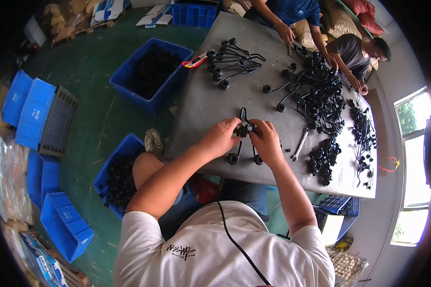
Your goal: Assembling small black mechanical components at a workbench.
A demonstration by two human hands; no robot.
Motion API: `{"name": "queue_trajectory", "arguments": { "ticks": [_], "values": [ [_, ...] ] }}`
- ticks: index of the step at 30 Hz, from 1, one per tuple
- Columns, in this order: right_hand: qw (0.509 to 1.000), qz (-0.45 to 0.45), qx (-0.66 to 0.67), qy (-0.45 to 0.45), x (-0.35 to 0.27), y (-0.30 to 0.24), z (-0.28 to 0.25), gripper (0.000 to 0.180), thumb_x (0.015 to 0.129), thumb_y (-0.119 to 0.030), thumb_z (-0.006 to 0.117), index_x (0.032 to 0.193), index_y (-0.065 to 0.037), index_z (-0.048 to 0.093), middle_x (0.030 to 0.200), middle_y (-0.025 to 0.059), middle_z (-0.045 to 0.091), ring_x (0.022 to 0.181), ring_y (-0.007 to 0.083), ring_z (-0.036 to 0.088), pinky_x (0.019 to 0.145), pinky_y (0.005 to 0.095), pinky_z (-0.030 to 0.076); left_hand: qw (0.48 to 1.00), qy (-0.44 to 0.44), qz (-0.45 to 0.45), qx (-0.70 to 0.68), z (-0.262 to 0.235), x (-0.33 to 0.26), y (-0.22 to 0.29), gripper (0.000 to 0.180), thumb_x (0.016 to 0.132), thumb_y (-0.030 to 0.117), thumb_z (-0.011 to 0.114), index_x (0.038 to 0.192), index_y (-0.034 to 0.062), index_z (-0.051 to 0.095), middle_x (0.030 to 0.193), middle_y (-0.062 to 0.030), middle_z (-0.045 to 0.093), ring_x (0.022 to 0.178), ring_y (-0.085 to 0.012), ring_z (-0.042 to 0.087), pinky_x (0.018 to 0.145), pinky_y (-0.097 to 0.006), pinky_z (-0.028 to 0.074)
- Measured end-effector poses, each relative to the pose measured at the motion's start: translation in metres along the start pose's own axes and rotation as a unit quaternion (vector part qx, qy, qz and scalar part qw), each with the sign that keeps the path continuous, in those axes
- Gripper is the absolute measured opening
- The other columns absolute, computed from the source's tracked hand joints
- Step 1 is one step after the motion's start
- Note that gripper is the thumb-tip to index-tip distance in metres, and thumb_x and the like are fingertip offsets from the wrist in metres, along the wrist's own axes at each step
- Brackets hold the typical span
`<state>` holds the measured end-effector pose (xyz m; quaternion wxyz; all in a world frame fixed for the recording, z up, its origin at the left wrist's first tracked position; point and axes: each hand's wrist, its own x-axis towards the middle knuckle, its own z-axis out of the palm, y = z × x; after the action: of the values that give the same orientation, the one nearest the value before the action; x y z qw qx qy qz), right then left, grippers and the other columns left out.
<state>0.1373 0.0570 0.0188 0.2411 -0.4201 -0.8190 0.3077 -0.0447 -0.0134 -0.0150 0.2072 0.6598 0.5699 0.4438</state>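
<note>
From my remote seat I look down on a grey tabletop point(196, 107), where both of the wearer's hands work near its closest edge. The left hand point(224, 136) and the right hand point(267, 141) are clamped on the same black rod part point(244, 129), fingers pinching the dark fittings at its middle from 2 sides. I see its narrow loop pointing away from the wearer and 2 round black ends lying toward the body, between the forearms. To the right of the right hand, I make out a silver wrench point(300, 144) lying aslant, just beside a heap of small black fittings point(325, 158). Beyond it spreads a tangled pile of black rods point(321, 91). Farther up on the left, I see a loose group of black rods with round ends point(234, 62), with a red utility knife point(195, 60) at the tabletop's edge. On the floor near there stands a blue bin point(128, 97) of black parts. At the far side, 2 co-workers point(352, 55) reach over the tabletop.
</note>
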Motion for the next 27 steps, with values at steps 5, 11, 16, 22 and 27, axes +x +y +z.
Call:
{"name": "queue_trajectory", "arguments": {
  "ticks": [5,11,16,22,27],
  "values": [
    [0.999,0.022,0.019,-0.027,0.003,0.01,0.0,0.04,0.083,-0.006,0.068,0.123,-0.009,0.065,0.093,0.0132,0.058,0.08,0.0269,0.062,0.075,0.0369,0.052,0.991,-0.082,-0.049,-0.098,-0.01,0.009,-0.012,0.032,0.084,0.009,0.076,0.106,0.002,0.053,0.1,-0.0143,0.068,0.088,-0.0278,0.068,0.078,-0.04,0.054],
    [0.998,0.042,0.036,0.002,-0.001,0.007,0.011,0.039,0.084,-0.007,0.068,0.123,-0.009,0.065,0.097,0.0137,0.058,0.083,0.0273,0.062,0.078,0.0374,0.052,0.992,-0.101,-0.017,-0.068,-0.013,0.012,-0.014,0.031,0.085,0.009,0.074,0.105,0.0023,0.052,0.096,-0.0148,0.068,0.087,-0.0295,0.068,0.077,-0.04,0.053],
    [0.999,0.023,0.022,0.039,-0.006,0.008,0.014,0.037,0.086,-0.007,0.067,0.123,-0.008,0.064,0.102,0.0148,0.057,0.086,0.0294,0.063,0.079,0.0383,0.052,0.993,-0.12,-0.001,-0.01,-0.019,0.022,0.006,0.033,0.084,0.01,0.075,0.104,0.0032,0.051,0.097,-0.0171,0.068,0.09,-0.0351,0.068,0.078,-0.041,0.053],
    [0.997,-0.018,0.042,0.063,-0.013,0.007,0.017,0.047,0.083,-0.002,0.064,0.129,-0.006,0.061,0.107,0.0156,0.056,0.086,0.0276,0.062,0.08,0.0357,0.052,0.985,-0.162,-0.022,0.06,-0.007,0.031,0.019,0.042,0.082,0.012,0.077,0.115,0.0029,0.053,0.107,-0.0191,0.068,0.1,-0.0366,0.067,0.085,-0.041,0.053],
    [0.964,0.005,0.264,-0.036,-0.021,0.028,-0.008,0.05,0.085,-0.003,0.062,0.135,-0.006,0.057,0.112,0.0122,0.056,0.085,0.0182,0.062,0.078,0.0296,0.052,0.986,-0.15,-0.006,0.068,-0.012,0.031,0.006,0.059,0.081,0.013,0.079,0.134,0.0056,0.054,0.111,-0.0174,0.068,0.097,-0.0321,0.068,0.086,-0.039,0.053]
  ]
}}
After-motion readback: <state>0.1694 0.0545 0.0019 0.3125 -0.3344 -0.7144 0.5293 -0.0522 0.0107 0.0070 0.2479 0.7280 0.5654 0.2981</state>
